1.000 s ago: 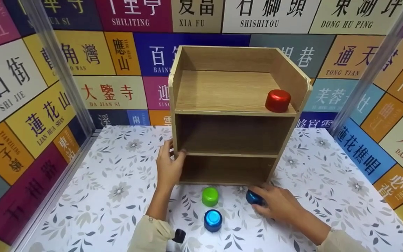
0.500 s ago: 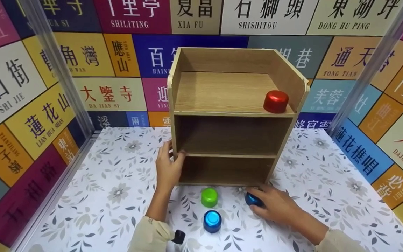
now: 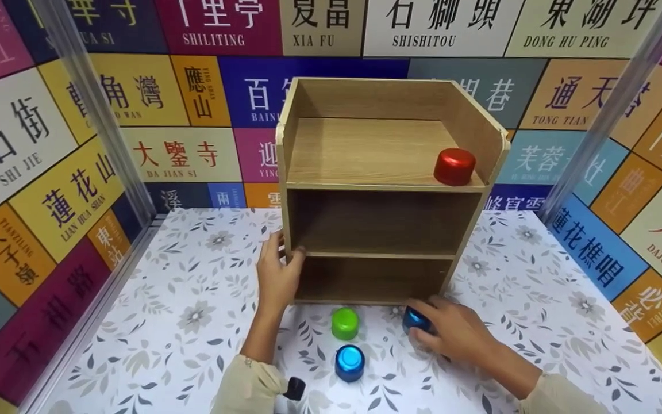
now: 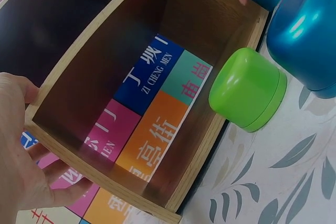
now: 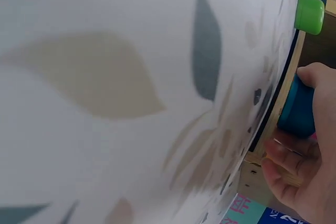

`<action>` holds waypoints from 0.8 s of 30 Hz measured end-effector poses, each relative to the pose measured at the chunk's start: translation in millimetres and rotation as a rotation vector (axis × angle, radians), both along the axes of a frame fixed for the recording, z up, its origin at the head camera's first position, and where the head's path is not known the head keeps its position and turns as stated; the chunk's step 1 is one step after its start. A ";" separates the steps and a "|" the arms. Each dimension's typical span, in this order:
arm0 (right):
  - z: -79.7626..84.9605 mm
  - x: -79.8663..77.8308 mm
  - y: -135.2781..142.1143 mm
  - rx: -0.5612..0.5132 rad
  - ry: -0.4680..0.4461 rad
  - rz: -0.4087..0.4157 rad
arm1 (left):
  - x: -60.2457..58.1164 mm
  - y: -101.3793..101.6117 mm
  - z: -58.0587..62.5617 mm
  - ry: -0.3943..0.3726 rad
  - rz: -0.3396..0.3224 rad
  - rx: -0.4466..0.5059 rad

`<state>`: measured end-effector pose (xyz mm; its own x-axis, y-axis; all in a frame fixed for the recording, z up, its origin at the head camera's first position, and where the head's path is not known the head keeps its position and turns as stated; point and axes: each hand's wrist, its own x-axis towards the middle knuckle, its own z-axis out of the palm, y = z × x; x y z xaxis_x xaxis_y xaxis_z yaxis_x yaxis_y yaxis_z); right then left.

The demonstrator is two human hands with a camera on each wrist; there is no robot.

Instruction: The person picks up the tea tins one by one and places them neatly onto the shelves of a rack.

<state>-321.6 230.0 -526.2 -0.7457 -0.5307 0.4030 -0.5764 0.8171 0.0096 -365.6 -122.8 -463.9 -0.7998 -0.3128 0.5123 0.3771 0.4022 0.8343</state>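
Fingers of the right hand [image 3: 460,333] curl round a blue cup [image 3: 415,320] by the front right corner of the shelf [image 3: 368,150], while the left hand [image 3: 278,276] grips its left side. Only the head view shows the red cup [image 3: 455,167], on the shelf's top.

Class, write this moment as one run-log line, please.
left hand: grips wooden shelf, left side | right hand: holds blue piece | on tabletop: green piece, second blue piece | atop shelf: red piece
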 end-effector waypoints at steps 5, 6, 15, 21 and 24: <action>7.2 -1.7 -2.6 -0.005 0.075 0.009 | 0.3 0.8 0.6 0.002 0.009 0.004; 9.1 -1.4 -3.2 -0.009 0.083 0.010 | 0.5 1.2 0.1 -0.001 0.012 0.002; 31.1 5.4 -8.9 -0.045 0.105 0.002 | 1.5 4.2 -5.9 -0.016 0.006 0.011; 51.4 3.9 -12.3 -0.068 0.096 -0.023 | 3.3 2.1 -2.7 -0.008 0.001 0.004; 62.0 1.5 -11.1 -0.085 0.094 -0.044 | 3.9 2.2 -1.5 -0.001 -0.001 0.009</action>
<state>-320.1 219.0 -464.2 -0.7245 -0.4593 0.5139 -0.5397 0.8418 -0.0085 -361.7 -120.6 -465.3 -0.8005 -0.3165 0.5090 0.3767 0.3947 0.8380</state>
